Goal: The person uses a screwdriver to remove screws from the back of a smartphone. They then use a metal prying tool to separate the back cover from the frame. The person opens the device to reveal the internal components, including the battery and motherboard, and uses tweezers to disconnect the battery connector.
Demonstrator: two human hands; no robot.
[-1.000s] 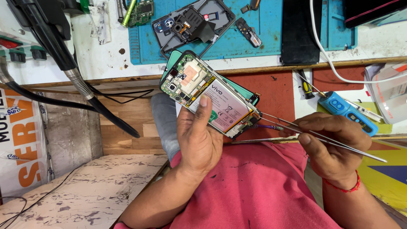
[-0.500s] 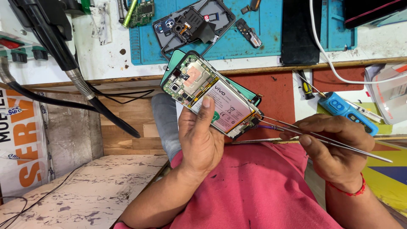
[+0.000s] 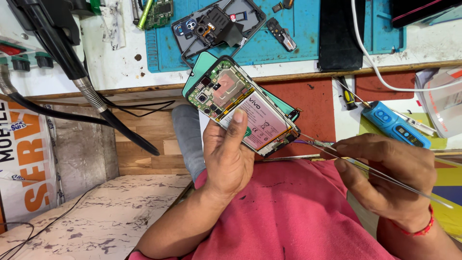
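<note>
Right hand (image 3: 385, 178): fingers pinched shut on fine metal tweezers (image 3: 337, 151), held like a pen, tips at the lower corner of the opened smartphone (image 3: 243, 108), just beside the battery's (image 3: 262, 123) edge.

Left hand (image 3: 226, 159): closed round the phone from below, thumb pressed across the battery face. Back cover off, circuit board (image 3: 216, 91) exposed. Phone held tilted in the air above the lap, in front of the bench edge.

Risks, as judged:
- Tweezer tips are metal and sharp; a slip toward the battery could pierce or short it.
- Tips could tear a thin cable at that corner; the exact contact is too small to tell.
- Phone has no support under it; a loosened grip would drop it.

Beyond: teal work mat (image 3: 308, 33) with a second stripped phone frame (image 3: 216, 26); blue tool (image 3: 394, 123) on the bench at right.
</note>
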